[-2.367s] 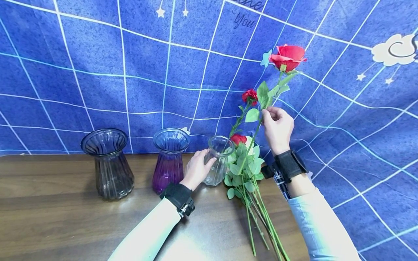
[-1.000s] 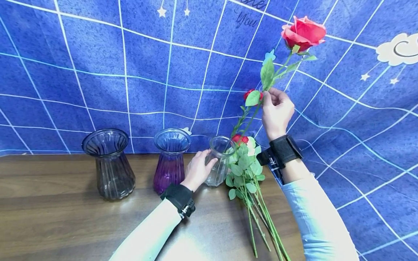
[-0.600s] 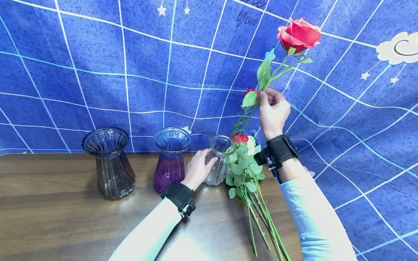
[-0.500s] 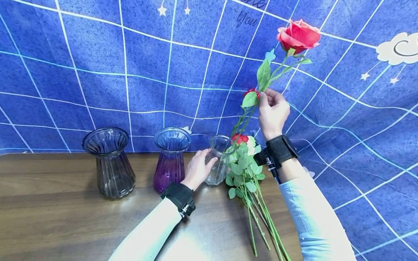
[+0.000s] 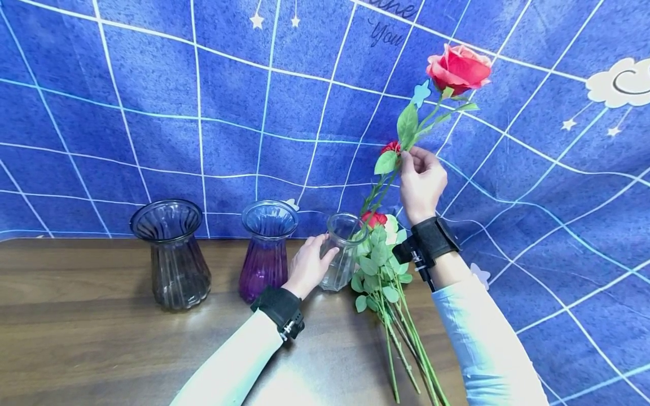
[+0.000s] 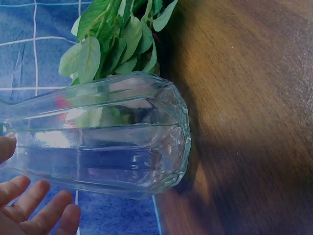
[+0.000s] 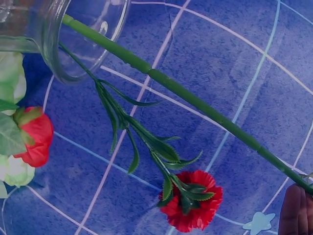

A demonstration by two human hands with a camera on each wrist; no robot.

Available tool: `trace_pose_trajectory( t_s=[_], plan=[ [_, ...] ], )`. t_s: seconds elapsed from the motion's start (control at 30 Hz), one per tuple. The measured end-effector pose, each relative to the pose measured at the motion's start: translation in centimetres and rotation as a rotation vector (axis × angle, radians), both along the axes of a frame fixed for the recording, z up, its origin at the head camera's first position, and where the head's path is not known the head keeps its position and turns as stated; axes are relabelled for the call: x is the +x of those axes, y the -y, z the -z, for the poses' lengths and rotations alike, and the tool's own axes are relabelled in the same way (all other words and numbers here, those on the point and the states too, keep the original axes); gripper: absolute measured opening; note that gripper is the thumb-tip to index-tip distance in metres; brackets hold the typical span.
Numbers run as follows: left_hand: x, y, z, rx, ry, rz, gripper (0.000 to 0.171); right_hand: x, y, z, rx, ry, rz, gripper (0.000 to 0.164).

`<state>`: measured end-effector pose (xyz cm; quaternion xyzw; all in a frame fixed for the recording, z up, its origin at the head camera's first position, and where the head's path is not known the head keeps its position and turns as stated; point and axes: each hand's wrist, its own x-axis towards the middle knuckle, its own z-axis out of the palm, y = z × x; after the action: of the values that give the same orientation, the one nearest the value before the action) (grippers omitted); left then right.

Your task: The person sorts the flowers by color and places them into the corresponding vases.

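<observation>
I've got the left hand (image 5: 310, 262) curled round the clear faceted glass vase (image 5: 339, 272), far side of the brown wooden table (image 5: 76, 338), probably against tipping; right hand (image 5: 422, 183) pinches a long-stemmed red rose (image 5: 459, 70) high up, guess so its end meets the vase's mouth

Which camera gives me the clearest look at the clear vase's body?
The left wrist view: the clear vase appears largest there, body and base visible, though its mouth is out of frame. The head view shows it smaller, partly covered by the left hand. The right wrist view catches mainly its mouth end.
</observation>
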<state>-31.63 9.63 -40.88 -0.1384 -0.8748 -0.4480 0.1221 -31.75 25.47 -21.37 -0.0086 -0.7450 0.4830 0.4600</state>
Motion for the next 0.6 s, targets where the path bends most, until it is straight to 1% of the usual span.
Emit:
trace_pose_trajectory(
  t_s=[0.13, 0.17, 0.4, 0.6],
  plan=[
    [0.0, 0.0, 0.0, 0.002, 0.003, 0.003, 0.045, -0.1, 0.1, 0.3, 0.008, 0.013, 0.009, 0.024],
    [0.0, 0.0, 0.1, 0.001, 0.002, 0.005, 0.045, -0.4, -0.1, 0.6, 0.015, 0.012, 0.014, 0.023],
    [-0.1, -0.1, 0.1, -0.001, 0.004, 0.008, 0.045, -0.3, 0.1, 1.3, 0.021, 0.039, 0.01, 0.025],
    [-0.1, 0.0, 0.2, -0.001, 0.008, 0.003, 0.045, -0.4, 0.1, 2.2, 0.023, 0.069, 0.02, 0.024]
  ],
)
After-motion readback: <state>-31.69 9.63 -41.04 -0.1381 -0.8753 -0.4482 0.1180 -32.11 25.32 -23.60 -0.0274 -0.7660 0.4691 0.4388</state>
